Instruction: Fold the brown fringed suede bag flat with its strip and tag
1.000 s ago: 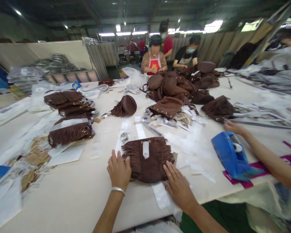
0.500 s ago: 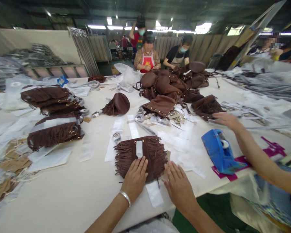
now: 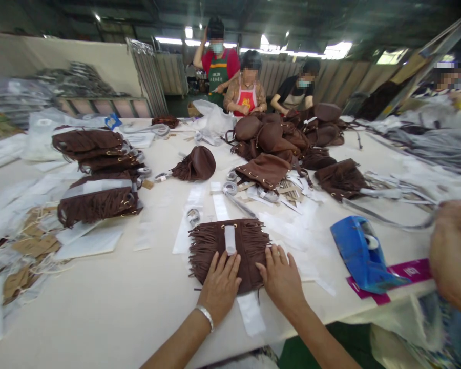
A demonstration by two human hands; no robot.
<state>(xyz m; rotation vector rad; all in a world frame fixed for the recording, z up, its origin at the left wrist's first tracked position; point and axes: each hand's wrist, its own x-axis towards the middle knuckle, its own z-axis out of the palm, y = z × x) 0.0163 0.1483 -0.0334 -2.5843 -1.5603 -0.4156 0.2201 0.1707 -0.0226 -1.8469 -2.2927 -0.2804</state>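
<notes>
A dark brown fringed bag [image 3: 249, 261] lies flat on the table in front of me, its gold eyelets at the far edge. A white strip [image 3: 229, 239] covers the middle of its upper part. My left hand [image 3: 221, 279] rests on the bag's lower left with fingers stretched out. On the bag's right edge and fringe lies my right hand [image 3: 282, 277], its fingers also extended. Part of another white strip [image 3: 251, 313] sticks out from under the bag toward me. A small clear roll [image 3: 193, 217] sits just beyond the bag's left corner.
A blue tape dispenser [image 3: 357, 253] stands at right, near a co-worker's arm [image 3: 451, 251]. Stacked fringed bags [image 3: 100, 200] are at left, beside brown tags [image 3: 34, 243]. A heap of brown bags [image 3: 276, 136] lies farther back, with people [image 3: 248, 95] behind it.
My right hand has shifted onto the bag's right edge. The co-worker's arm has drawn back to the right, pulling a grey strap. A person at the back has come closer.
</notes>
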